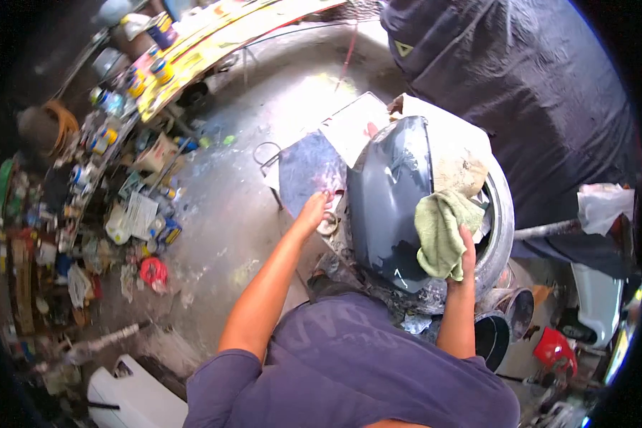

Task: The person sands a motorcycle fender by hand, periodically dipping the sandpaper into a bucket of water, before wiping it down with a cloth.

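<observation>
My right hand (467,253) is closed on a light green cloth (446,232), which hangs against the right side of a glossy dark grey curved panel (389,207). Dull, lighter patches show on the panel's surface. To the left of the panel, my left hand (315,212) is held with its fingers curled together. What it holds, if anything, is too small to make out. Just beside those fingers is a roll of tape (328,225). A dark blue-grey sheet (310,171) lies beyond my left hand.
The panel rests on a large round grey rim (505,221) with paper around it. Black sheeting (521,93) covers something large at the right. Cans and bottles crowd a yellow-topped bench (214,43) at the far left. Buckets (492,335) stand at the lower right.
</observation>
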